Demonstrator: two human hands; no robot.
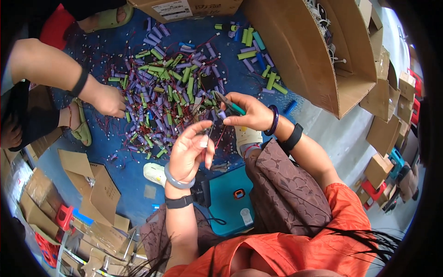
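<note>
My right hand (251, 112) is closed round pliers with green handles (238, 109), whose dark jaws point up and left. A purple cylindrical battery cell (221, 114) sits at the thumb and fingertips of that hand, with a thin red wire hanging below. Just left of it my left hand (188, 148) is raised with bent fingers, thumb and fingertips drawn together round something small and dark that I cannot make out. Beneath both hands spreads a large heap of purple and green battery cells (164, 87) with red wires on the blue floor.
At the left, another person's hand (110, 99) reaches into the heap. A large cardboard box (295, 51) stands at the upper right, beside a smaller group of loose cells (271, 81). Between my legs is a teal case (230, 187). An open carton (99, 189) stands lower left.
</note>
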